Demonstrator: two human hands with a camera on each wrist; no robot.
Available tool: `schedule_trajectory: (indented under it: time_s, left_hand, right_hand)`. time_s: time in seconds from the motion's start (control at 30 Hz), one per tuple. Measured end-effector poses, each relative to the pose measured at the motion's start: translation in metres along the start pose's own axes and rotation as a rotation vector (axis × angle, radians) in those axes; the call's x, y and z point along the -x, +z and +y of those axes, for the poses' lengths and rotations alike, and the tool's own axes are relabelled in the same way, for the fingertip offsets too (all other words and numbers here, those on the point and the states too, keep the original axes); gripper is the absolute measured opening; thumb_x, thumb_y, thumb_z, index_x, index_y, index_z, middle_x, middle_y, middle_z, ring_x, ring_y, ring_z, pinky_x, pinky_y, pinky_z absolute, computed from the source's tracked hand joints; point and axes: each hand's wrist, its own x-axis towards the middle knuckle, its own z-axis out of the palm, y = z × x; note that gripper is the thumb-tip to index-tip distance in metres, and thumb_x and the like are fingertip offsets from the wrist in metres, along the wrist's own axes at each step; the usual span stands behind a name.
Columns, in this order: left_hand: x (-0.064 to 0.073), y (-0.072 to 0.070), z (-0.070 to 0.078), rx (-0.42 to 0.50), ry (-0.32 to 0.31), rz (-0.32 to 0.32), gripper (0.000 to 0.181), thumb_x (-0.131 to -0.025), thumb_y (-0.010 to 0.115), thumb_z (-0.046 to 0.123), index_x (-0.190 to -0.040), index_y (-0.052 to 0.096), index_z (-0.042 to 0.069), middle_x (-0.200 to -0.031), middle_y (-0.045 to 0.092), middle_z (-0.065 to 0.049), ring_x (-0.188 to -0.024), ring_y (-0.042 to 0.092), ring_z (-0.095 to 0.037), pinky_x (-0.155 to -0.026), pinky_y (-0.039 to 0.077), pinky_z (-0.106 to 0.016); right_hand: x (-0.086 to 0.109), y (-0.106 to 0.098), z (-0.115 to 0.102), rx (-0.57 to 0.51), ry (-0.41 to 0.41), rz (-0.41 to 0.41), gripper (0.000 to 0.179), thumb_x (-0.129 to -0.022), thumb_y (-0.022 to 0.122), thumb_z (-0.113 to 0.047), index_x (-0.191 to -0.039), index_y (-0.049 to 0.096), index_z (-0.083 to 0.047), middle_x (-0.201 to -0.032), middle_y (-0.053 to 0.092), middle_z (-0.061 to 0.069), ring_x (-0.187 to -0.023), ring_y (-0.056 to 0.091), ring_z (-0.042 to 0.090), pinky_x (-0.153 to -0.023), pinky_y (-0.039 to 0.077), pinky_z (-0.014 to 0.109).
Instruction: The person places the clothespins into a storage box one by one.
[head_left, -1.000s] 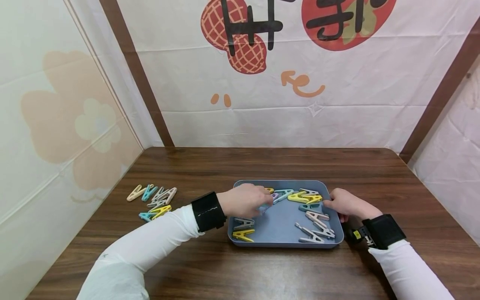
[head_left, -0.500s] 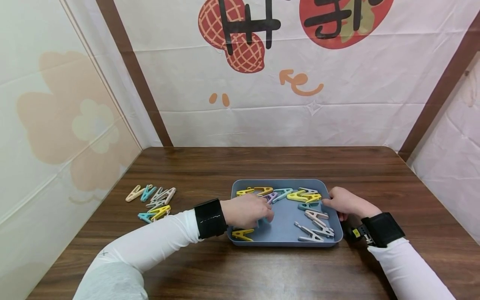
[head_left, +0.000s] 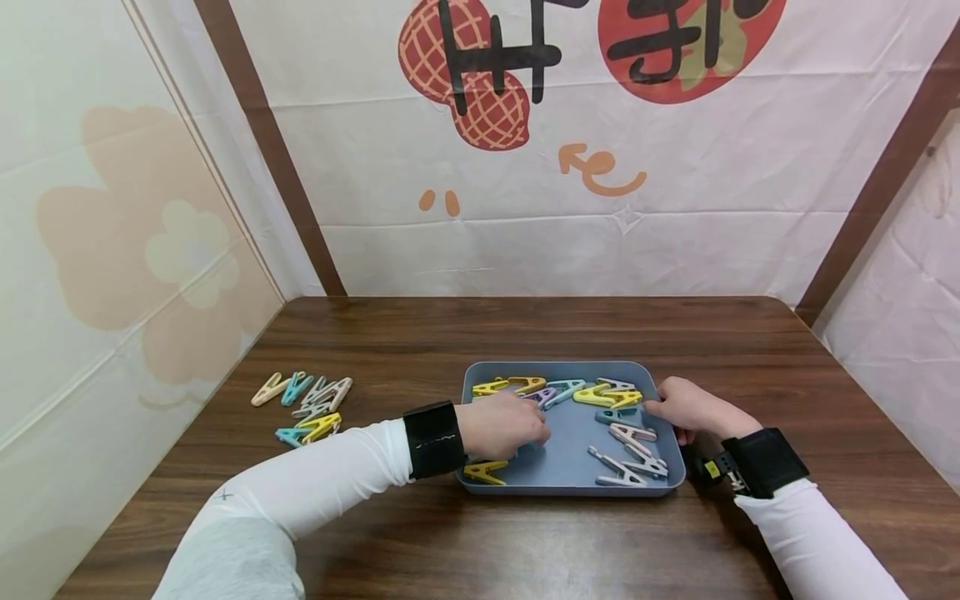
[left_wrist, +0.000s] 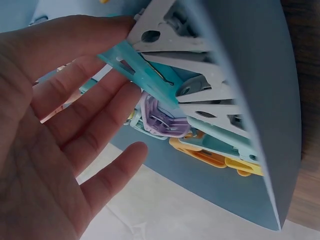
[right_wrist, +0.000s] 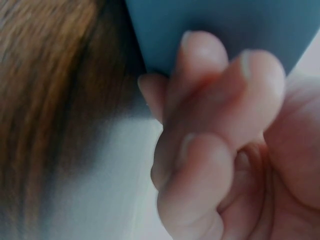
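Observation:
My left hand (head_left: 501, 425) is over the left part of a blue-grey tray (head_left: 570, 490). In the left wrist view its thumb and fingertips pinch a turquoise clothespin (left_wrist: 162, 82), beside grey clothespins (left_wrist: 212, 107) at the tray wall. A purple clothespin (left_wrist: 165, 120) lies just past the fingers. From the head camera, the hand hides most of the turquoise one; a yellow clothespin (head_left: 483, 472) shows below the wrist. My right hand (head_left: 701, 408) grips the tray's right side, its curled fingers (right_wrist: 200, 170) against the outer wall in the right wrist view.
Inside the tray, yellow clothespins (head_left: 596, 395) lie along the back and pale ones (head_left: 633, 437) on the right. Several more clothespins (head_left: 322, 396) lie loose on the brown table (head_left: 405, 333) to the left. A printed cloth (head_left: 525, 250) hangs behind the table.
My left hand has moved from the tray's back left toward its front left, uncovering yellow and orange clothespins at the back and covering a grey one. The right hand stays at the tray's side.

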Motion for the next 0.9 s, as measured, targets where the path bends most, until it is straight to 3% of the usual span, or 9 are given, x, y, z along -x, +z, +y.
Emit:
schedule_trajectory:
  time_s: [0.2,0.33,0.53,0.7,0.9]
  left_hand:
    - [0.002,0.000,0.000,0.021,-0.003,0.010,0.028,-0.088,0.070,0.006,-0.113,0.070,0.019,-0.101,0.065,0.006,-0.091,0.054,-0.007,-0.078,0.045,-0.020]
    - [0.010,-0.001,-0.002,0.100,-0.024,0.045,0.030,-0.086,0.070,0.004,-0.113,0.070,0.018,-0.102,0.064,0.006,-0.094,0.053,-0.007,-0.082,0.045,-0.021]
    - [0.039,-0.005,-0.016,0.234,-0.093,0.226,0.023,-0.086,0.071,0.012,-0.110,0.069,0.013,-0.105,0.065,0.001,-0.091,0.054,-0.010,-0.075,0.047,-0.023]
    - [0.072,-0.006,-0.039,0.227,-0.240,0.386,0.020,-0.089,0.070,0.020,-0.108,0.069,0.013,-0.105,0.065,-0.002,-0.091,0.058,-0.012,-0.072,0.049,-0.030]
    - [0.115,-0.001,-0.071,0.292,-0.482,0.465,0.017,-0.092,0.067,0.024,-0.105,0.068,0.014,-0.104,0.065,0.000,-0.094,0.061,-0.017,-0.077,0.050,-0.039]
  right_hand:
    - [0.000,0.000,0.000,-0.005,0.012,0.001,0.026,-0.098,0.054,-0.015,-0.076,0.060,-0.004,-0.051,0.052,0.002,-0.042,0.051,0.010,-0.044,0.046,0.026]
    - [-0.001,0.000,0.000,-0.002,0.014,0.001,0.024,-0.098,0.054,-0.015,-0.079,0.061,-0.002,-0.051,0.053,0.002,-0.042,0.052,0.011,-0.044,0.046,0.026]
    - [-0.001,0.001,0.001,0.002,0.010,-0.001,0.023,-0.097,0.054,-0.015,-0.078,0.061,-0.003,-0.052,0.053,0.002,-0.042,0.052,0.011,-0.044,0.046,0.026]
    - [-0.001,-0.001,0.001,0.005,0.007,-0.001,0.024,-0.097,0.054,-0.015,-0.076,0.060,-0.004,-0.052,0.052,0.002,-0.042,0.051,0.010,-0.044,0.046,0.026]
    - [0.000,0.000,-0.001,0.004,0.014,-0.009,0.025,-0.098,0.054,-0.016,-0.077,0.060,-0.004,-0.052,0.053,0.002,-0.042,0.051,0.010,-0.044,0.046,0.026]
